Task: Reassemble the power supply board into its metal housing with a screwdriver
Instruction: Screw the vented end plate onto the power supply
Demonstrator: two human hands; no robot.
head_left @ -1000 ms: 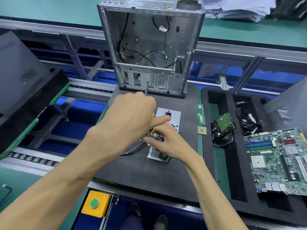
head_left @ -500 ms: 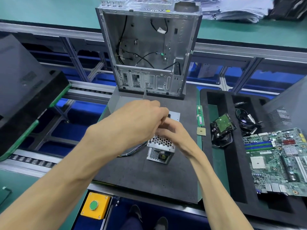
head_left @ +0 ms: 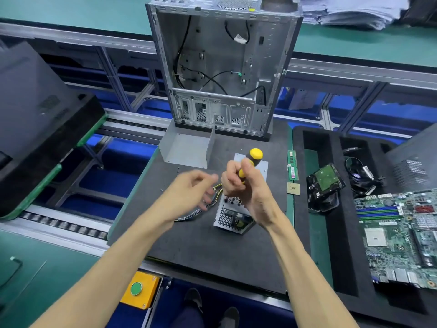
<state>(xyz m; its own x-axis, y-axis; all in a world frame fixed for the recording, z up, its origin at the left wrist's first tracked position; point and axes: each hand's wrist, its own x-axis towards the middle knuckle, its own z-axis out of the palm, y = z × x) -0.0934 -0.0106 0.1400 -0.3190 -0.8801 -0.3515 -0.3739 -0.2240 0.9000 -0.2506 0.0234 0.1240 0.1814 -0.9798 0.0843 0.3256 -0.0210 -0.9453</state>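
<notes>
— Where the dark foam mat (head_left: 189, 245) is spread, what is seen on it?
— An open computer case (head_left: 222, 67) is stood upright at its far end, and a bent metal cover (head_left: 186, 150) is laid before it.
— And the power supply (head_left: 234, 218)?
— It is set mid-mat, wires trailing left. A yellow-handled screwdriver (head_left: 251, 159) is gripped above it by the right hand (head_left: 246, 188); the left hand (head_left: 189, 192) is blurred, fingers loosely spread, nothing held.

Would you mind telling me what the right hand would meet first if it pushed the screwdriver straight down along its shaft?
Most likely the perforated power supply housing directly beneath the right hand, which grips the screwdriver. The tip is hidden behind the hand, so the exact contact spot is unclear.
</notes>
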